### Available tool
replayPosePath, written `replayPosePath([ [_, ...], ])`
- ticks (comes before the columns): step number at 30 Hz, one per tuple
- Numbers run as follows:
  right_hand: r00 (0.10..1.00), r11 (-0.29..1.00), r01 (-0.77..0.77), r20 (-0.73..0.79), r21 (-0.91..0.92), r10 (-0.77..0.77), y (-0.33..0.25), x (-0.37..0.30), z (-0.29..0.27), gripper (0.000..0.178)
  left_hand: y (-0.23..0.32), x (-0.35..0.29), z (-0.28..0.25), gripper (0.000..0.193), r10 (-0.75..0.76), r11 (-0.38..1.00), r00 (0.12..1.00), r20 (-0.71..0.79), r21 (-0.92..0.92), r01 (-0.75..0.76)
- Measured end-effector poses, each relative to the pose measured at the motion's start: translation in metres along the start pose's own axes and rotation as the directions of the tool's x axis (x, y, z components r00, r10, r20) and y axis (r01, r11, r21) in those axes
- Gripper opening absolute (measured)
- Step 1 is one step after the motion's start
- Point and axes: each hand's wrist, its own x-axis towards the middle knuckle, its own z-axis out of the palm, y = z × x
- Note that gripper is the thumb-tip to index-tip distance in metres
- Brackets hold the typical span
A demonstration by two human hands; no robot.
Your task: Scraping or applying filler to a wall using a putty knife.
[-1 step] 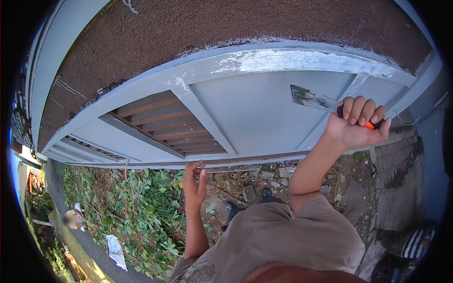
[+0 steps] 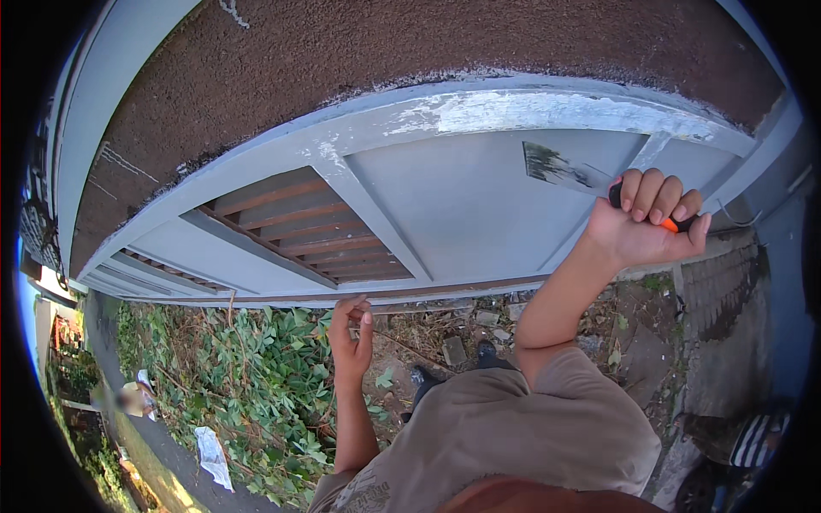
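My right hand [image 2: 647,214] is closed around the black and orange handle of a putty knife [image 2: 564,168]. Its wide metal blade points left, with dark smears on it, in front of a pale grey-blue wall panel [image 2: 462,188] and a little below the frame rail [image 2: 530,112]. Along that rail the paint is patchy, with bare white stretches. My left hand [image 2: 351,335] is raised near the wall's lower edge. Its fingers are loosely bent, the thumb stands apart, and nothing shows in it.
Slatted louvres [image 2: 299,227] sit in the wall to the left, with rough brown wall [image 2: 410,43] above the rail. Leafy plants [image 2: 248,376] cover the ground at left, beside a white sheet [image 2: 212,457]. Stones [image 2: 453,350] lie near my feet. A paved strip [image 2: 727,342] runs at right.
The putty knife's blade has shifted slightly up and left. My left hand has barely moved.
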Motion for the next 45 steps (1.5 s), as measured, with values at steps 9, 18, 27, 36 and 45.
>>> replayPosePath([
  [9, 0.989, 0.946, 0.122, 0.039, 0.299, -0.14, 0.059, -0.037, 0.024, 0.035, -0.023, -0.027, -0.05, 0.023, -0.155, 0.979, 0.984, -0.09, 0.117, 0.165],
  [18, 0.991, 0.995, 0.099, 0.086, 0.0, -0.098, 0.095, -0.054, 0.039, 0.036, -0.035, -0.019, -0.07, 0.025, -0.175, 0.974, 0.982, -0.074, 0.132, 0.183],
  [27, 0.917, 0.978, 0.198, 0.365, -0.061, -0.162, 0.1, -0.068, 0.039, 0.034, -0.041, -0.014, -0.076, 0.025, -0.188, 0.974, 0.982, -0.036, 0.124, 0.191],
  [36, 0.833, 0.923, 0.378, 0.409, 0.071, -0.372, 0.053, -0.064, 0.041, 0.036, -0.046, -0.018, -0.076, 0.027, -0.223, 0.97, 0.975, 0.001, 0.096, 0.222],
  [45, 0.796, 0.974, 0.224, 0.585, -0.047, -0.155, 0.077, -0.038, 0.026, 0.039, -0.038, -0.012, -0.066, 0.028, -0.204, 0.976, 0.978, -0.041, 0.076, 0.206],
])
